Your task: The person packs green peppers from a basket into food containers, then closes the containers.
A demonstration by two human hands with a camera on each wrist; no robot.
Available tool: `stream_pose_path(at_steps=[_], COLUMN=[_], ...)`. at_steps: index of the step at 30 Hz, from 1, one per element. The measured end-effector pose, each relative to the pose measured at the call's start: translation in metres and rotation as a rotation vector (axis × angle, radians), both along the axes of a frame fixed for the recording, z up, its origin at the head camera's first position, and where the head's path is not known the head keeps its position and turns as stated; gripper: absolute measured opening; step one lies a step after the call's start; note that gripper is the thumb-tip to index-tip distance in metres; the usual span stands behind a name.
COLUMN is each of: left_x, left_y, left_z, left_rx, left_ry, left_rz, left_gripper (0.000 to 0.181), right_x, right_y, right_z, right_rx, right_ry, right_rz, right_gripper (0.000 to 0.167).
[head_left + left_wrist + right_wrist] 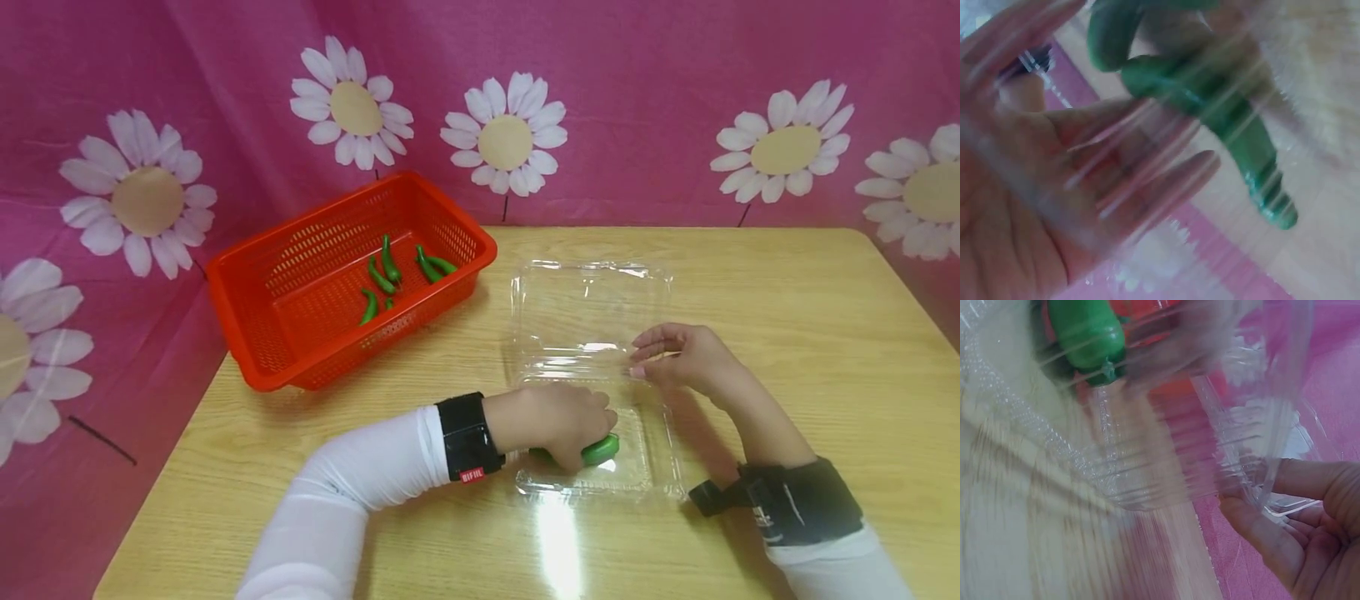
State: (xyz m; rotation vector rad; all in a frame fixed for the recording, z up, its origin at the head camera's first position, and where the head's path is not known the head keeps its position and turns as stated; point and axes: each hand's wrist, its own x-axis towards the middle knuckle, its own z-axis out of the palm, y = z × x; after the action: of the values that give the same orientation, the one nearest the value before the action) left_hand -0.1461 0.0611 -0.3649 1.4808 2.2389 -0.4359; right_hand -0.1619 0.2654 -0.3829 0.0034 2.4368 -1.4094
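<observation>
In the head view the hands are apart: the left hand (558,421) is over the green peppers (602,450) inside the box (633,425), the right hand (686,358) at the box's right edge, by the fold. Laying the peppers flat, within the rim, seems best. The lid (577,308) is folded back; the basket (375,340) sits off left, and tabletop (810,350) to the right gives room to move.

In the left wrist view the left fingers extend loosely, thumb apart, peppers by their tips; contact is uncertain.

In the right wrist view thumb and fingers pinch the thin plastic edge; a light hold should avoid buckling.
</observation>
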Motion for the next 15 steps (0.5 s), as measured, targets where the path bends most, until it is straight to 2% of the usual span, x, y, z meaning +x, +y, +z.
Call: stream_pose_path(at_steps=[3, 8, 15], left_x=[-0.002, -0.005, -0.011], left_y=[-0.002, -0.005, -0.013], left_z=[0.009, 0.032, 0.061], left_rx=[0.015, 0.028, 0.058], left_ry=[0.032, 0.105, 0.146], left_rz=[-0.042, -0.094, -0.042], left_gripper=[0.034, 0.04, 0.068], right_x=[0.0, 0.0, 0.001], right_y=[-0.001, 0.0, -0.001], right_z=[0.0, -0.001, -0.002], right_rx=[-0.007, -0.022, 0.002], right_ry=[-0.001, 0.001, 0.013], right_rz=[0.0, 0.01, 0.021], right_gripper=[0.048, 0.048, 0.048])
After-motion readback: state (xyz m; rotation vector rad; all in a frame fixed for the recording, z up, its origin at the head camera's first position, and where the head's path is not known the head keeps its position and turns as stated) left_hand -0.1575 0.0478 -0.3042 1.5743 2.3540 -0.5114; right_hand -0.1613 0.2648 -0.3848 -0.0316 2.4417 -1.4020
